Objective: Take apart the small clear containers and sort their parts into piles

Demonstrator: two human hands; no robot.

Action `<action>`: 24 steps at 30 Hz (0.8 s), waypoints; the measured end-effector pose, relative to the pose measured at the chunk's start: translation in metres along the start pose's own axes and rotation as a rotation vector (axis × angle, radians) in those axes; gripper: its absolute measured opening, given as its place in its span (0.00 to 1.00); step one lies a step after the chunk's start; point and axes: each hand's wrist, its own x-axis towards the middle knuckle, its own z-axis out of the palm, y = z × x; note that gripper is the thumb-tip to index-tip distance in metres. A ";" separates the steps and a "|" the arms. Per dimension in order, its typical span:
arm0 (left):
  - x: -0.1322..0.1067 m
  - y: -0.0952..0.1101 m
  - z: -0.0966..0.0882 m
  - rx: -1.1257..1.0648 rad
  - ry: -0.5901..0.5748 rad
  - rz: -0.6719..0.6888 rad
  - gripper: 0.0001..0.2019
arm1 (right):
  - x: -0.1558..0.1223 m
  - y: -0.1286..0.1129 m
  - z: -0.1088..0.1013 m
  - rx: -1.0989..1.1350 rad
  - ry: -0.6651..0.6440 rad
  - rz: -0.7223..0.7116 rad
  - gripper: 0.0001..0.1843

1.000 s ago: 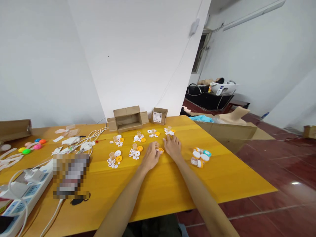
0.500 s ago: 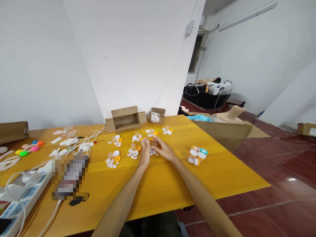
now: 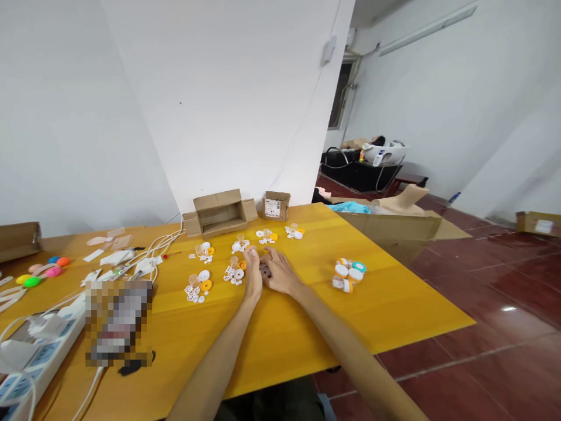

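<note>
On the yellow table [image 3: 280,327] my left hand [image 3: 253,273] stands on its edge with the fingers stretched forward. My right hand [image 3: 279,272] curves in towards it, fingertips almost meeting. Both cup a small heap of parts [image 3: 265,269], mostly hidden in shadow between the palms. Just left of my left hand lies a cluster of white discs, an orange ring and a clear cup [image 3: 235,271]. More such clusters [image 3: 198,285] [image 3: 266,236] lie in rows behind and to the left. A group of small capped jars [image 3: 348,275] sits to the right of my right hand.
Two open cardboard boxes [image 3: 219,213] [image 3: 274,206] stand at the table's far edge by the wall. White cables [image 3: 146,257], a power strip [image 3: 37,348], coloured balls [image 3: 39,272] and a blurred object [image 3: 117,318] fill the left. A large carton [image 3: 397,228] lies beyond the right edge.
Both hands slid left and closed in together around the heap; the orange ring and parts seen between them a second ago are now covered. The view has shifted slightly.
</note>
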 end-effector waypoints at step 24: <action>-0.009 -0.003 -0.001 0.309 -0.172 0.127 0.06 | 0.007 0.072 -0.014 -0.309 0.309 0.582 0.15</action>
